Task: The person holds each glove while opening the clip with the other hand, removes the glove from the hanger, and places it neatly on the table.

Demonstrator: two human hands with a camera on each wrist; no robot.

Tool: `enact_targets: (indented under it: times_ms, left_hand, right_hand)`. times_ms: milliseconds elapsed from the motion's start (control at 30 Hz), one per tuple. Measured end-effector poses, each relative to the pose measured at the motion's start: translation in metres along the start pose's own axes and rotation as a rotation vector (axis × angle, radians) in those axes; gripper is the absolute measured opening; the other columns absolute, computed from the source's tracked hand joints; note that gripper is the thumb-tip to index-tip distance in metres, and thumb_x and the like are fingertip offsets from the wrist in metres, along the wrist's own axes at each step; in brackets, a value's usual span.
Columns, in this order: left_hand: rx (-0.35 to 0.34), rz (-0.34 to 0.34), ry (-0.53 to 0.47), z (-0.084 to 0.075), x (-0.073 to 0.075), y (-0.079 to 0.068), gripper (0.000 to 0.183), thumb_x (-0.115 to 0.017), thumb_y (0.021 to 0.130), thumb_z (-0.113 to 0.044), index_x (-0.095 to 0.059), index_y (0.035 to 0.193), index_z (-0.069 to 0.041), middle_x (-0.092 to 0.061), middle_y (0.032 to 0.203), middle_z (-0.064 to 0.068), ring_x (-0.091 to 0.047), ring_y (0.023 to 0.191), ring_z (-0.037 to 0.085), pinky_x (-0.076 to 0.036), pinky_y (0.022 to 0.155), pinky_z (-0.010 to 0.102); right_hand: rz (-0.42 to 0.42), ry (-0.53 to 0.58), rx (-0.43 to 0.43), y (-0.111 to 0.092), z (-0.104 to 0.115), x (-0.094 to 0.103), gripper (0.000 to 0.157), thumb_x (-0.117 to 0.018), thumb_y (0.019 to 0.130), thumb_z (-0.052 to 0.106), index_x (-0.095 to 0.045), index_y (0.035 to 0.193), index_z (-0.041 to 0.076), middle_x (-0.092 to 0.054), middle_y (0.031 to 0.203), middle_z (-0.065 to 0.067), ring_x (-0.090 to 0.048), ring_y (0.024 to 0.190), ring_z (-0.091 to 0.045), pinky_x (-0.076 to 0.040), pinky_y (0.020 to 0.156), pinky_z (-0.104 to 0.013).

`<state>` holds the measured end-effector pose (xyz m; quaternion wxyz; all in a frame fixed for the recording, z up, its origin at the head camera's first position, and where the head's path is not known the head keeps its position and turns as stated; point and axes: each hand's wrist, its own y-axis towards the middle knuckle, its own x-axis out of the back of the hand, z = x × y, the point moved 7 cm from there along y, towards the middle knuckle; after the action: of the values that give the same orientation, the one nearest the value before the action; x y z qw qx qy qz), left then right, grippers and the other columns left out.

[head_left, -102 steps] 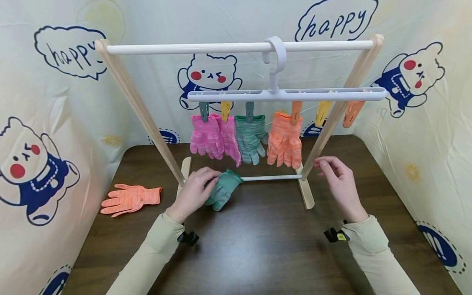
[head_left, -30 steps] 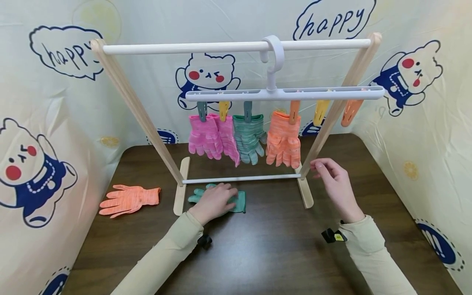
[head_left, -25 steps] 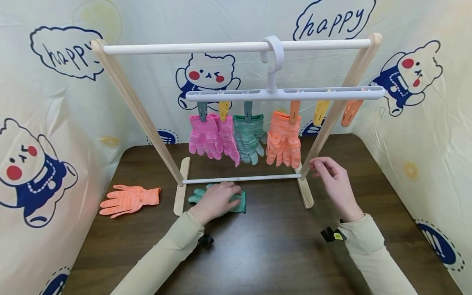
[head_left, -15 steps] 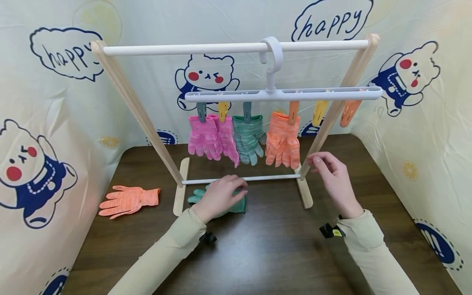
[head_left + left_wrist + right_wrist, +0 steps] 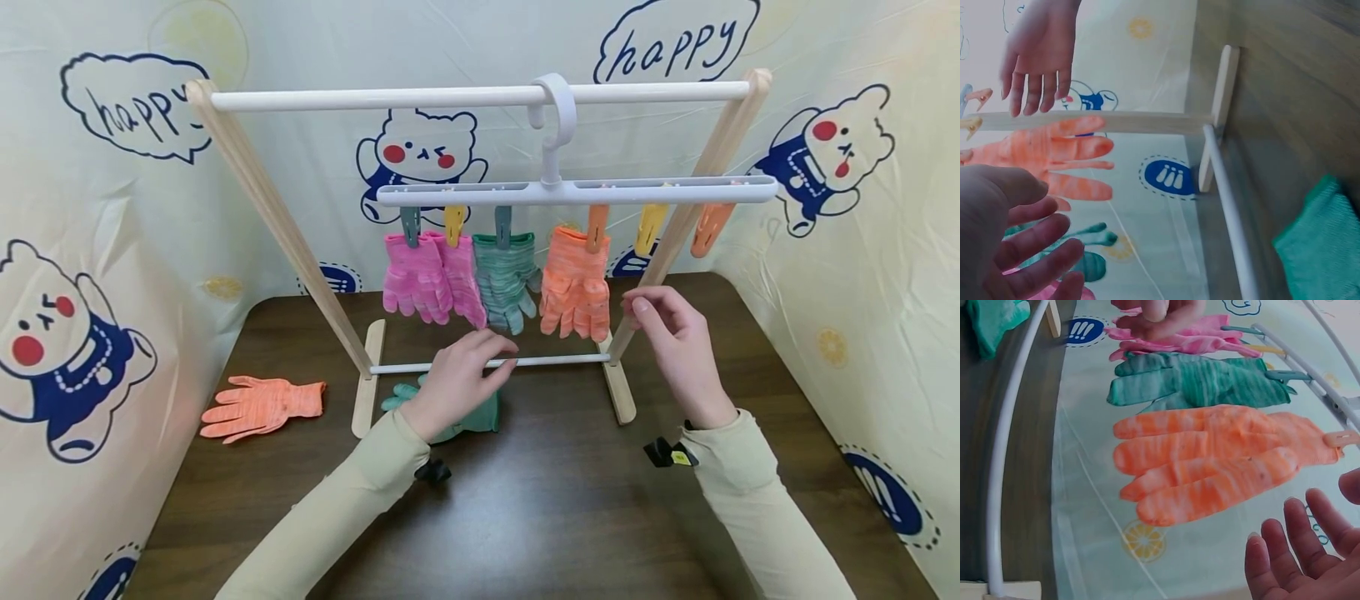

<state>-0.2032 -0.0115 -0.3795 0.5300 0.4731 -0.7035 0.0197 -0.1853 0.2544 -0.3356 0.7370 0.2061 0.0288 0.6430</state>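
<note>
My left hand [image 5: 459, 379] hovers with loosely bent fingers above a green glove [image 5: 489, 414] that lies on the table, partly hidden beneath the hand. It grips nothing. To the right, my right hand [image 5: 678, 354] is raised near the rack's right leg, relaxed and holding nothing. In the right wrist view its fingers [image 5: 1300, 540] are spread close to a hanging orange glove [image 5: 1204, 462]. Beside that glove hang a green glove [image 5: 507, 283] and two pink gloves [image 5: 416, 279], clipped by clothespins to a white hanger [image 5: 577, 193].
The hanger's hook sits over the top bar [image 5: 390, 99] of a wooden rack [image 5: 277, 217]. A yellow clothespin [image 5: 651, 231] and an orange clothespin [image 5: 712, 231] hang without gloves. Another orange glove [image 5: 262, 407] lies at the table's left. A low white bar [image 5: 562, 362] joins the rack's feet.
The green glove, earlier in my left hand, now lies flat on the table. My left hand has lifted off it, up and rightward. My right hand has risen slightly toward the hanging gloves.
</note>
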Motion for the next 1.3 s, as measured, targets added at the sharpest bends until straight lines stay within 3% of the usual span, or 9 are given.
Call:
enact_targets:
  times_ms: [133,267,400,533,667,867,1033,1300]
  left_hand:
    - [-0.036,-0.057,0.001,-0.009,0.006,0.006,0.012,-0.073,0.098,-0.016,-0.074,0.109,-0.011,-0.071,0.103,0.002,-0.069,0.094,0.017,-0.059,0.074,0.037]
    - [-0.059,-0.085,-0.006,-0.016,0.009,0.010,0.012,-0.073,0.098,-0.016,-0.074,0.109,-0.011,-0.071,0.103,0.004,-0.069,0.093,0.018,-0.059,0.073,0.037]
    - [-0.068,-0.098,-0.006,-0.020,0.011,0.016,0.014,-0.074,0.097,-0.016,-0.074,0.109,-0.009,-0.071,0.103,0.005,-0.069,0.090,0.019,-0.058,0.071,0.035]
    - [-0.072,-0.109,0.002,-0.024,0.014,0.022,0.015,-0.074,0.097,-0.016,-0.074,0.110,-0.008,-0.071,0.102,0.005,-0.069,0.088,0.018,-0.057,0.068,0.033]
    - [-0.062,-0.125,-0.007,-0.029,0.017,0.031,0.014,-0.072,0.098,-0.016,-0.074,0.110,-0.009,-0.072,0.103,0.005,-0.067,0.087,0.017,-0.055,0.066,0.032]
    - [-0.043,-0.170,-0.034,-0.036,0.022,0.047,0.014,-0.071,0.098,-0.014,-0.075,0.110,-0.007,-0.071,0.102,0.007,-0.066,0.082,0.016,-0.053,0.062,0.030]
    - [-0.028,-0.203,-0.039,-0.040,0.024,0.058,0.017,-0.070,0.100,-0.016,-0.073,0.114,-0.007,-0.069,0.101,0.006,-0.065,0.076,0.014,-0.052,0.058,0.028]
    - [-0.001,-0.258,0.008,-0.041,0.029,0.071,0.031,-0.069,0.100,-0.018,-0.065,0.128,-0.005,-0.069,0.098,0.006,-0.059,0.064,0.013,-0.051,0.055,0.024]
  right_hand:
    - [-0.049,-0.029,0.039,0.002,0.009,-0.002,0.030,-0.056,0.108,0.020,-0.067,0.119,-0.005,-0.070,0.109,0.000,-0.066,0.098,-0.012,-0.053,0.084,-0.020]
    - [-0.106,-0.054,0.088,0.000,0.019,-0.002,0.026,-0.058,0.107,0.018,-0.071,0.110,-0.004,-0.071,0.094,0.004,-0.066,0.087,-0.012,-0.052,0.078,-0.021]
    - [-0.076,-0.049,0.142,0.000,0.030,-0.007,0.023,-0.059,0.107,0.015,-0.071,0.108,-0.005,-0.069,0.085,0.001,-0.065,0.078,-0.013,-0.051,0.069,-0.023]
    - [-0.070,-0.060,0.237,0.004,0.044,-0.010,0.019,-0.060,0.105,0.010,-0.071,0.111,-0.004,-0.067,0.082,0.000,-0.063,0.073,-0.013,-0.051,0.064,-0.021]
    - [-0.096,-0.139,0.363,0.010,0.062,-0.013,0.017,-0.062,0.102,0.005,-0.073,0.114,0.000,-0.068,0.079,-0.003,-0.062,0.065,-0.009,-0.051,0.061,-0.018]
    - [-0.061,-0.258,0.492,0.019,0.082,-0.022,0.030,-0.065,0.099,0.003,-0.066,0.129,-0.002,-0.070,0.073,-0.011,-0.056,0.053,-0.001,-0.047,0.055,-0.014]
    - [-0.019,-0.287,0.448,0.026,0.088,-0.030,0.045,-0.064,0.102,0.009,-0.055,0.145,-0.001,-0.073,0.073,-0.011,-0.060,0.051,-0.001,-0.044,0.052,-0.014]
    - [0.084,-0.171,0.191,0.038,0.086,-0.037,0.058,-0.059,0.107,0.026,-0.039,0.159,0.011,-0.072,0.074,-0.007,-0.057,0.042,-0.017,-0.044,0.042,-0.027]
